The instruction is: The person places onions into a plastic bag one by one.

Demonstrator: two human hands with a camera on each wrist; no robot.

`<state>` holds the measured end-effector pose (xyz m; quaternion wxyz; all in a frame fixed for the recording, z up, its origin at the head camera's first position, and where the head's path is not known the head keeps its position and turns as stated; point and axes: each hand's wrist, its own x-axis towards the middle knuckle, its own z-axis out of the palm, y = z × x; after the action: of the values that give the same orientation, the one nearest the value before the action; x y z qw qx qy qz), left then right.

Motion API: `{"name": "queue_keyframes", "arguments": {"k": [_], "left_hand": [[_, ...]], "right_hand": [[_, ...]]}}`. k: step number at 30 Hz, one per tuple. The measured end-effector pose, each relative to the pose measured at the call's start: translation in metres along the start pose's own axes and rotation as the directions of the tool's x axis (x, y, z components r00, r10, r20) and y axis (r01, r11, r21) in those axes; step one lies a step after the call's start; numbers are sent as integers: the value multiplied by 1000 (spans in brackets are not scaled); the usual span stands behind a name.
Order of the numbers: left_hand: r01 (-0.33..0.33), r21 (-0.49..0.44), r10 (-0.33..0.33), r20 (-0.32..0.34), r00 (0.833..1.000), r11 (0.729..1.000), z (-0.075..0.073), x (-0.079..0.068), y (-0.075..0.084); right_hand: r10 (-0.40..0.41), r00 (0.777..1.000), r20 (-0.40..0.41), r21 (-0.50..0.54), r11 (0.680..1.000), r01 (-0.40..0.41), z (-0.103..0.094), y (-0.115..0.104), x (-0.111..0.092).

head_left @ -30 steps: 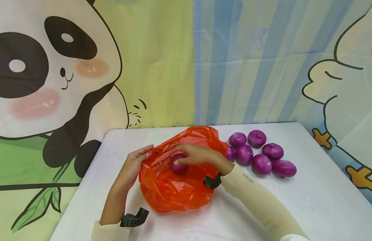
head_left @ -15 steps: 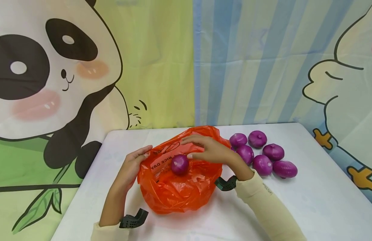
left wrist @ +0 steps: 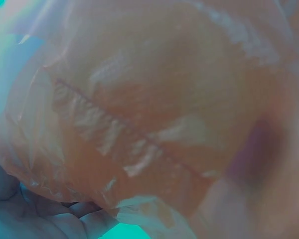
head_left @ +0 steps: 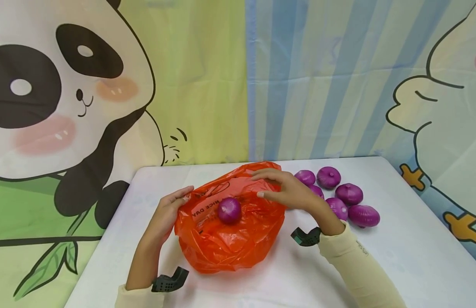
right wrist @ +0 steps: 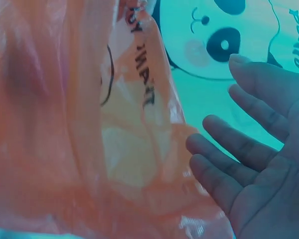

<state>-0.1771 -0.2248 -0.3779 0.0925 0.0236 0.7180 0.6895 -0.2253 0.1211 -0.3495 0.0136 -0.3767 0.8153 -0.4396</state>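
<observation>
A red plastic bag (head_left: 232, 244) with printed lettering lies with its mouth spread, seen in the head view. One purple onion (head_left: 229, 210) sits in its mouth. My left hand (head_left: 166, 216) holds the bag's left rim, thumb and fingers at the plastic. In the left wrist view the bag (left wrist: 139, 124) fills most of the picture, with part of the left hand (left wrist: 45, 214) below it. Over the bag's right edge, my right hand (head_left: 290, 188) has its fingers spread and grips nothing. The right wrist view shows those fingers (right wrist: 229, 174) extended beside the bag.
Several more purple onions (head_left: 349, 194) stand grouped on the white table (head_left: 400, 256) to the right, partly hidden behind the right hand and forearm. A printed cloth (head_left: 207, 85) with a panda hangs behind the table.
The right hand has let go of the onion in the bag's mouth and moved right, toward the bag's right edge. The left hand has stayed at the left rim.
</observation>
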Motion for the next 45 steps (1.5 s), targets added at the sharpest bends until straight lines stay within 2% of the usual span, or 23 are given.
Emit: {"name": "queue_keyframes", "arguments": {"k": [7, 12, 14, 17, 20, 23, 30, 33, 36, 40, 45], "left_hand": [[7, -4, -7, -9, 1000, 1000, 0, 0, -1], [7, -3, -7, -10, 1000, 1000, 0, 1, -1], [6, -3, -6, -10, 1000, 1000, 0, 1, -2], [5, -4, -5, -9, 1000, 1000, 0, 1, -2], [2, -3, -2, -10, 1000, 1000, 0, 1, -1], [-1, -4, 1, -13, 1000, 1000, 0, 1, -2], [-1, -4, 1, -12, 1000, 1000, -1, 1, -3], [-5, -6, 5, -8, 1000, 1000, -1, 2, -4], [-8, -5, 7, -9, 1000, 1000, -1, 2, -4], [-7, 3, 7, -13, 1000, 1000, -1, 1, -4], [-18, 7, 18, -19, 1000, 1000, -1, 2, -2]], "right_hand": [[38, 989, -146, 2, 999, -38, -12, 8, -18], [-3, 967, -253, 36, 999, 13, -13, 16, -29], [-24, 957, -290, 57, 997, 43, -14, 11, -33], [-34, 943, -331, 101, 992, 71, -17, 14, -39], [-30, 937, -348, 131, 988, 80, -19, 22, -45], [-9, 942, -335, 133, 989, 57, -21, 31, -54], [72, 945, -320, -5, 997, -78, -20, 43, -79], [112, 940, -323, -61, 988, -138, -22, 49, -90], [145, 932, -331, -67, 982, -176, -26, 56, -100], [163, 919, -359, -40, 981, -190, -32, 63, -115], [152, 903, -403, -55, 980, -189, -40, 70, -132]]}}
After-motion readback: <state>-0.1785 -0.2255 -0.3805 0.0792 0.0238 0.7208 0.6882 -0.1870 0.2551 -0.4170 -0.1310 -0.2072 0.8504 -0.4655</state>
